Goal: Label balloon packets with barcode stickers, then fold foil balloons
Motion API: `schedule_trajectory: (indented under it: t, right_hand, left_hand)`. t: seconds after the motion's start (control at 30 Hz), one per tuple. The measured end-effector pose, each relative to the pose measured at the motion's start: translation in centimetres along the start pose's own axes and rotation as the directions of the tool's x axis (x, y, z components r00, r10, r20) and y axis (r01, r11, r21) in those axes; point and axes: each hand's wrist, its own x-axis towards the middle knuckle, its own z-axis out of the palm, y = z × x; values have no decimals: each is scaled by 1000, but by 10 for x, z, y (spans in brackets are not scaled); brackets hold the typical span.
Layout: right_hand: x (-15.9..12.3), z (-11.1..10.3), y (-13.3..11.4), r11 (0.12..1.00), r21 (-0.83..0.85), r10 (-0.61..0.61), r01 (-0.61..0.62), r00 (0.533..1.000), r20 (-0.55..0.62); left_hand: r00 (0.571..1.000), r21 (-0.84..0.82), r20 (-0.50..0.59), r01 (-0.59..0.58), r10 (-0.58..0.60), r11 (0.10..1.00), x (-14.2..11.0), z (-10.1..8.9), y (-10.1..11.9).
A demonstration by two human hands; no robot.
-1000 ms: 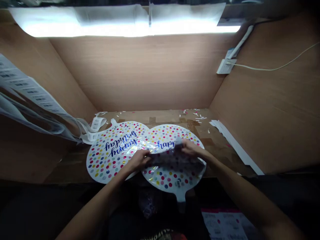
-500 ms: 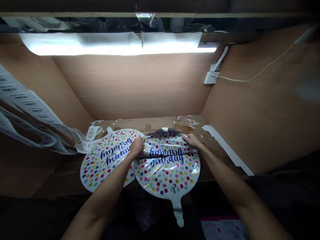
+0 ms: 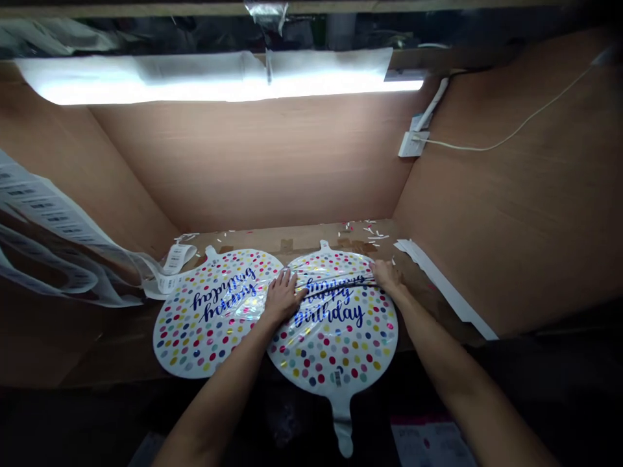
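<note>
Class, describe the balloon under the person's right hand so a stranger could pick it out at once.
In a wood-panelled booth, two round polka-dot foil balloons lie side by side on a work surface. Yours sits on the right, under the person's right hand. Its tail points toward the person and its lettering reads upright; its neighbour's tail points away, with lettering upside down.

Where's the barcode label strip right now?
In the head view, the barcode label strip droops in from the left edge, ending beside the neck of the left polka-dot foil balloon.
</note>
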Motion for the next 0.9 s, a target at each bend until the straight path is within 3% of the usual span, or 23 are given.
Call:
schedule_trajectory:
  t: [0.1,0.17,0.27,0.33,0.4,0.5,0.6,0.67,0.73,0.8,0.87,0.9]
  right_hand:
    - [-5,-19,38,998,-46,35,-36,999,-26]
    - [-25,-23,69,997,-74,31,-33,999,-39]
    - [-70,-12,111,994,-109,12,-21,997,-80]
    - [-101,4,123,994,-112,-1,-12,993,-119]
    - [-126,20,119,994,-104,-36,21,989,-140]
    - [-151,37,93,993,-82,-94,81,983,-159]
    - [-158,43,68,996,-54,-85,76,981,-176]
    - [-153,38,60,995,-51,-99,89,967,-234]
    - [-140,22,55,983,-35,-184,183,926,-331]
    - [-125,-8,50,938,-14,-320,347,846,-426]
    - [-116,-47,42,849,-10,-466,528,741,-483]
    - [-115,-66,37,787,-15,-544,617,682,-489]
  left_hand:
    - [1000,0,25,11,-11,1000,2,-3,-5]
    - [998,-5,49,28,-27,1000,2,-8,-9]
    - [995,-38,80,62,-59,997,5,-17,-9]
    - [992,-77,89,92,-85,993,12,-25,-1]
    - [991,-115,113,89,-76,989,21,-31,14]
    - [971,-140,237,59,-24,988,35,-37,38]
    - [933,-147,359,46,10,988,39,-40,55]
    - [920,-182,385,-3,75,983,35,-46,59]
    - [914,-242,365,-92,178,966,28,-59,61]
    - [910,-292,304,-193,282,937,17,-80,60]
    - [893,-282,123,-386,432,878,2,-107,54]
    - [849,-234,-13,-517,529,824,-8,-121,50]
